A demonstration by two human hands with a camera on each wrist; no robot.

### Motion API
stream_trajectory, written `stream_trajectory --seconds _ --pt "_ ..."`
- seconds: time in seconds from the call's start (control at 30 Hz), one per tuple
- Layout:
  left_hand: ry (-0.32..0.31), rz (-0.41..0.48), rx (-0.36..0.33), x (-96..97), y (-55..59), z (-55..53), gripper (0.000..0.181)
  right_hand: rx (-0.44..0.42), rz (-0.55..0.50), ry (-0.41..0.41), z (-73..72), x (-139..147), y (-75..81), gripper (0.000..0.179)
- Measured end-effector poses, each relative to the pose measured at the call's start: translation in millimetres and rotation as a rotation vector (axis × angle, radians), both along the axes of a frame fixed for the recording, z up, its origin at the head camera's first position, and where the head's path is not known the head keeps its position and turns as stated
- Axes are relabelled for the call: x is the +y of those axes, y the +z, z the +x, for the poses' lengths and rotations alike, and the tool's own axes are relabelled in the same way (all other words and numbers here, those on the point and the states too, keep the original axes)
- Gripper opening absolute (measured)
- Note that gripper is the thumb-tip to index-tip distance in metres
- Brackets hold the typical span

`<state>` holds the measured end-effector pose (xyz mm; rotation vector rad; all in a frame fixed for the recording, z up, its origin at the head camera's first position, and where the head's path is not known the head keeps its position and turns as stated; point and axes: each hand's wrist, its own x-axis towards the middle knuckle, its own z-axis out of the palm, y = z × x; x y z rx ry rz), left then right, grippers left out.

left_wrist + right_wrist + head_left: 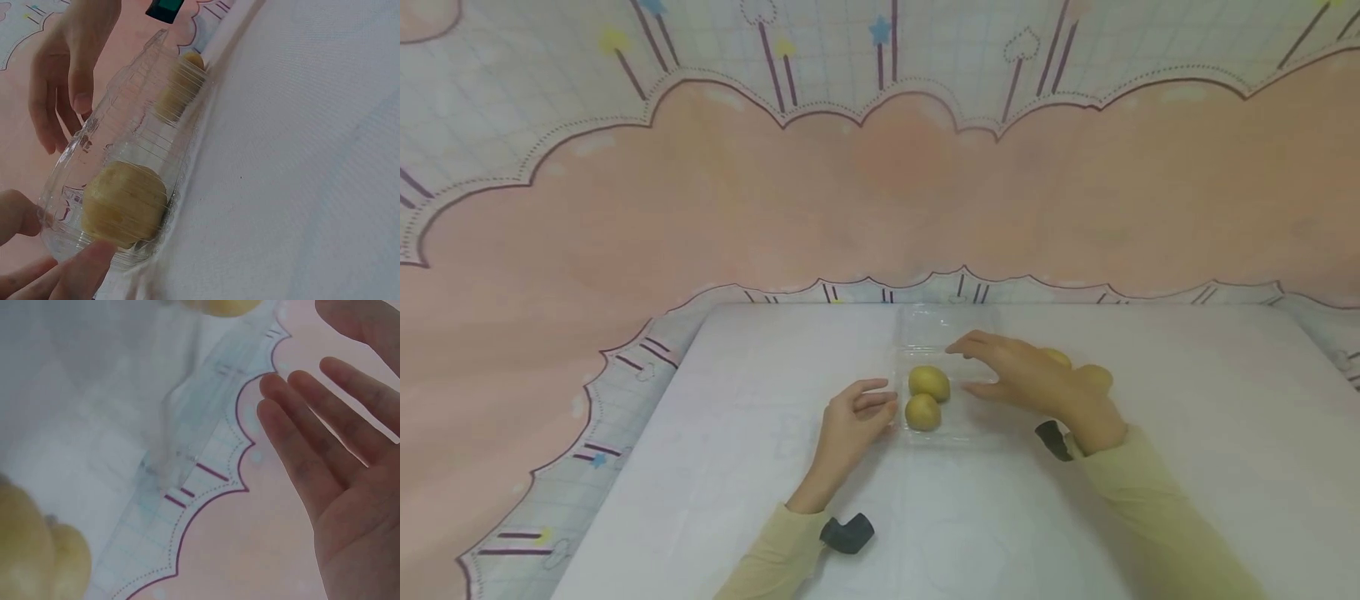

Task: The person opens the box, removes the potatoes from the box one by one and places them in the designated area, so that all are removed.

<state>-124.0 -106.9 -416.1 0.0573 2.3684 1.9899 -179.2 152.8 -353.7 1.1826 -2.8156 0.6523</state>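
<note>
A clear plastic clamshell box [970, 425] lies on the table with its lid [943, 325] folded back. Two rounded yellow, fruit-like pieces, one farther back [929, 383] and one nearer [922, 412], sit in its left part. My left hand [850, 421] holds the box's left edge; the left wrist view shows its fingertips [100, 250] against the clear wall. Above the box's right side hovers my right hand [1030, 375], fingers extended and thumb apart, nothing in its grasp. Two more yellow pieces [1093, 377] lie beyond the right hand, partly hidden by it.
The table has a white cover [700, 467]. Behind and to the left hangs a patterned cloth [850, 200] in peach and pale blue. A dark band piece [847, 533] sits at the left wrist, another [1054, 440] at the right wrist.
</note>
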Motion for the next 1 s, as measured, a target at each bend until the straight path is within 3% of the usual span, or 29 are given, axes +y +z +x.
stream_trajectory --seconds 0.4,0.7,1.0 --pt "-0.003 -0.014 -0.002 -2.4 1.6 1.5 0.041 -0.056 0.047 0.005 -1.7 -21 5.4 0.044" --pt "-0.009 -0.019 -0.004 -4.8 0.5 3.0 0.041 -0.049 0.065 0.022 -1.2 -27 2.9 0.041" --pt "-0.014 -0.013 -0.003 -5.3 0.3 3.9 0.041 -0.128 0.093 0.016 -3.0 -34 2.9 0.044"
